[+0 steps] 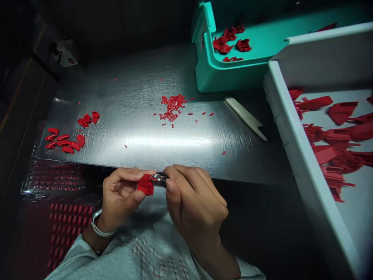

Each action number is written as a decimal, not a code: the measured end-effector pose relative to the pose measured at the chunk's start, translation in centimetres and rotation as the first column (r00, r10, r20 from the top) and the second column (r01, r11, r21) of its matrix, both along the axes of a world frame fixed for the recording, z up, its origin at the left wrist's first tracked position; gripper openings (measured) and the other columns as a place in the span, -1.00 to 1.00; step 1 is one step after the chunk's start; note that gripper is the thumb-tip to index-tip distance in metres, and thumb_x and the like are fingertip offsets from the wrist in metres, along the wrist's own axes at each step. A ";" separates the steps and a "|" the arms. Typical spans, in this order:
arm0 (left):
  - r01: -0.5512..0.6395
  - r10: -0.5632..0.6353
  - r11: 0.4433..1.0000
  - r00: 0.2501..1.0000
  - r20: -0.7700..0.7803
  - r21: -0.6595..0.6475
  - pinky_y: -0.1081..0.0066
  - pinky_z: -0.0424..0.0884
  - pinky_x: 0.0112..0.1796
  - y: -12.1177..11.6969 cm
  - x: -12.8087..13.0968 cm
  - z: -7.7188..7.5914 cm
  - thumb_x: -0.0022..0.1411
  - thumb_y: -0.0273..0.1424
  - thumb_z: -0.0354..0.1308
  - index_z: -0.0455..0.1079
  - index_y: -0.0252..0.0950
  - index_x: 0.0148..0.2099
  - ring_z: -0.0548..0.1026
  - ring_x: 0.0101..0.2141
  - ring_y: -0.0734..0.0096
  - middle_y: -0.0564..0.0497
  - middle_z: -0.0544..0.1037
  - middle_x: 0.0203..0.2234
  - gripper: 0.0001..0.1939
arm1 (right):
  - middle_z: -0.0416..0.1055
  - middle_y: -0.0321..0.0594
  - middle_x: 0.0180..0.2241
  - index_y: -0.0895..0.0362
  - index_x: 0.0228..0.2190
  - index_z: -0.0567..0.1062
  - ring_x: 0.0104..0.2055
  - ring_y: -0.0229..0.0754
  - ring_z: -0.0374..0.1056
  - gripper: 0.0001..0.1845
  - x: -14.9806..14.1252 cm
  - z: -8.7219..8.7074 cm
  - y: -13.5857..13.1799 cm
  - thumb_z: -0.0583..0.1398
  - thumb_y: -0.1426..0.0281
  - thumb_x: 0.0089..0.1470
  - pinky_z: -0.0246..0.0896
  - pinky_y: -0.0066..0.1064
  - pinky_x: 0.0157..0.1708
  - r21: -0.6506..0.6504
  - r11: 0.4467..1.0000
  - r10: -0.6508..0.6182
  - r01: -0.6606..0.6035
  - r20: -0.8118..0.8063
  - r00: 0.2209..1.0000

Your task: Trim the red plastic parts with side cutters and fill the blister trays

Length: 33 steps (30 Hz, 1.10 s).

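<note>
My left hand (122,192) pinches a small red plastic part (145,184) between thumb and fingers, just in front of the table's near edge. In my right hand (195,194) are small metal nippers (159,178), their handles mostly hidden by the fingers. The tips of the nippers touch the right side of the red part. Beyond my hands, a scatter of tiny red offcuts (173,105) lies on the metal table (131,101). Several red pieces (65,144) are grouped at the table's left, with a smaller cluster (88,119) behind them.
A teal bin (233,76) with red parts stands at the back right. A large white bin (297,155), also holding red parts, fills the right side. Between table centre and bins lies a pale flat strip (244,116). Clear trays (52,186) with red pieces sit lower left.
</note>
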<state>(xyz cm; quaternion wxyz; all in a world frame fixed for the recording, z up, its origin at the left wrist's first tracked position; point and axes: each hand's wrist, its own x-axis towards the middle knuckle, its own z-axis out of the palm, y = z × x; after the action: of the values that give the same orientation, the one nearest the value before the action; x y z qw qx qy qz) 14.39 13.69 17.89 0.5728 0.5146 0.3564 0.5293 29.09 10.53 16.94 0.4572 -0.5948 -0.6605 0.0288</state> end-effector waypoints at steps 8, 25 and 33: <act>-0.056 0.056 0.998 0.998 0.013 -0.002 0.42 0.67 -0.21 -0.2 0.2 0.3 0.17 -0.24 0.49 0.59 -0.12 -0.21 0.72 -0.23 0.34 0.03 0.74 -0.28 -0.81 | 0.41 -0.17 -0.53 0.10 -0.42 0.43 -0.48 -0.13 0.29 -0.56 0.0 -0.2 1.0 -0.08 0.45 0.47 0.19 -0.28 -0.40 0.072 0.995 0.066 -0.068 0.032 0.997; -0.179 0.375 0.889 0.813 -0.445 0.422 0.37 0.58 -0.13 2.6 -5.1 -1.4 0.26 -0.48 0.35 0.60 -0.22 -0.10 0.67 -0.17 0.33 -0.03 0.71 -0.21 -0.85 | 0.36 -0.30 -0.62 0.09 -0.56 0.38 -0.61 -0.26 0.31 -0.40 -0.3 -1.3 1.1 -0.08 0.27 0.52 0.15 -0.42 -0.55 -0.120 0.972 0.127 -0.204 -0.464 0.877; 0.126 0.411 0.898 0.102 -0.906 0.421 0.04 0.52 0.02 6.7 -15.8 -0.2 0.33 -0.58 0.08 0.51 -0.28 0.04 0.56 -0.07 0.07 -0.16 0.67 -0.12 -0.69 | 0.36 -0.21 -0.57 0.09 -0.60 0.44 -0.50 -0.16 0.31 -0.28 0.8 -2.7 -0.8 0.00 -0.09 0.42 0.20 -0.33 -0.41 -0.392 0.916 -0.144 -0.089 -0.527 0.838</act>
<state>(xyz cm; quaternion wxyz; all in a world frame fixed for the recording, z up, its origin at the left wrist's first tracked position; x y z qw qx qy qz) -1.45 20.44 17.71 0.0158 0.7988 0.5780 0.1661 29.89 9.75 14.22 0.4946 -0.6522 -0.4737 0.3249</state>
